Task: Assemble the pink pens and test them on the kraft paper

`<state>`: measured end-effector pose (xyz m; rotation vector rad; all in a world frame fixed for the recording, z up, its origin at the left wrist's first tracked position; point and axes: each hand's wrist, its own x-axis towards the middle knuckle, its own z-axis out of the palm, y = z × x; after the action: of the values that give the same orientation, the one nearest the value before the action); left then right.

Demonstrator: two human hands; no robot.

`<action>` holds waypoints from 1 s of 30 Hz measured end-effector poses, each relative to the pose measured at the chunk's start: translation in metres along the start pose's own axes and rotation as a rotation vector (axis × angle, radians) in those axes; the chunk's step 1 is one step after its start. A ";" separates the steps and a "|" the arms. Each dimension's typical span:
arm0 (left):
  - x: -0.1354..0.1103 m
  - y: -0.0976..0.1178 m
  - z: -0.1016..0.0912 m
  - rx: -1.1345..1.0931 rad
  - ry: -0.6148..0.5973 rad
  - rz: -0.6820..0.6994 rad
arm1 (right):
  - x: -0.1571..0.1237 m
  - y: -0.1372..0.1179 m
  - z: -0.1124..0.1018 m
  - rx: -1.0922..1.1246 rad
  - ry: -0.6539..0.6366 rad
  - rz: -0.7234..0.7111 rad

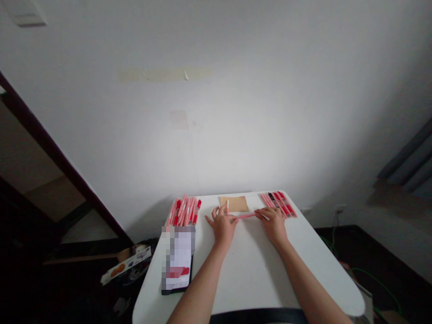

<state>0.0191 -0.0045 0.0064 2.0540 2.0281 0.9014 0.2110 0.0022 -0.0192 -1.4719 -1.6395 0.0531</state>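
Observation:
A pink pen point(247, 216) lies roughly level between my two hands, above the white table. My left hand point(223, 228) pinches its left end with thumb and finger, while the other fingers are spread. By those fingers, a small white and pink piece point(227, 206) points upward; I cannot tell exactly what it is. My right hand point(274, 224) has its fingertips closed on the pen's right end. Just beyond my hands is a tan sheet of paper point(239, 204). Several pink and red pens point(184, 211) are heaped at the left, and a row of pens point(278, 203), one dark, lies at the right.
A phone point(178, 261), its screen blurred out, lies on the left of the white table point(251, 274). Behind the table rises a wall point(236, 144). On the floor at left is a printed box point(126, 266); a green cable point(374, 281) runs at right.

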 end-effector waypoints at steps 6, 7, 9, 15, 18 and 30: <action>0.000 -0.002 0.002 0.015 0.068 0.027 | 0.001 0.005 0.002 -0.005 0.024 0.034; 0.000 -0.003 0.002 0.016 0.074 0.028 | 0.001 0.006 0.002 -0.005 0.030 0.040; 0.000 -0.003 0.002 0.020 0.090 0.028 | 0.002 0.008 0.003 -0.002 0.041 0.050; -0.001 -0.002 0.002 0.065 0.147 0.004 | 0.002 0.010 0.004 0.001 0.045 0.044; -0.002 -0.002 0.002 0.089 0.169 0.006 | 0.002 0.010 0.004 0.001 0.051 0.044; -0.004 0.001 0.002 0.086 0.129 -0.006 | 0.002 0.007 0.003 -0.011 0.053 0.042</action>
<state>0.0214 -0.0081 0.0037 2.0815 2.1734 0.9864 0.2149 0.0074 -0.0242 -1.5034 -1.5688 0.0277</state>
